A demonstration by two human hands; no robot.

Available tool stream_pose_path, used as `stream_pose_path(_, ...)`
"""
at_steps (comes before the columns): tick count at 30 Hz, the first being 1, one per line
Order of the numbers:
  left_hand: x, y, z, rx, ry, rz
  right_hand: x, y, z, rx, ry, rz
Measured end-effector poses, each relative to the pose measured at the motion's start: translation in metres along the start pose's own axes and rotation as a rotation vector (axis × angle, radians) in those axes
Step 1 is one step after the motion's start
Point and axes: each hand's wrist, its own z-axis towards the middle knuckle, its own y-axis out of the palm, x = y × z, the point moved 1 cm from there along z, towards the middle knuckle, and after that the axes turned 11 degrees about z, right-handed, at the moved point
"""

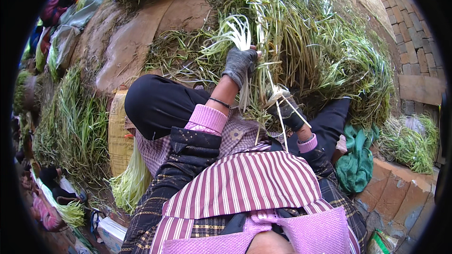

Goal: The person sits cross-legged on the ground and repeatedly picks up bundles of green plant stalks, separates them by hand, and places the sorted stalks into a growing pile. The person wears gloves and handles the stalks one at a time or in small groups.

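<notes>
My left hand (241, 66), in a grey fingerless glove, grips a small bunch of pale stems (241, 35) that fan out above the fist and hang below it. Close beside it on the right, my right hand (286, 107), in a dark patterned glove, is partly hidden among long stalks and pale strands, with its fingers curled around them. White strands (281, 120) trail from it towards the striped apron (240, 187). A large heap of green, grass-like leafy stalks (303, 35) lies just beyond both hands.
Loose green trimmings (180, 54) lie on brown ground sheeting. More green stalks (77, 123) stand left of a yellow sack (118, 130), with pale stems (132, 180) beside my leg. A green cloth (355, 162) and another green pile (409, 141) are on the right.
</notes>
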Motion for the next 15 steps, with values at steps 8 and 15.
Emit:
stream_pose_path(8, 0.004, 0.002, -0.009, -0.133, 0.067, 0.208, -0.007, -0.065, 0.046, 0.479, 0.561, 0.335)
stream_pose_path(15, 0.008, 0.007, -0.012, -0.133, 0.236, 0.416, -0.059, -0.044, 0.136, 0.511, 0.462, 0.539)
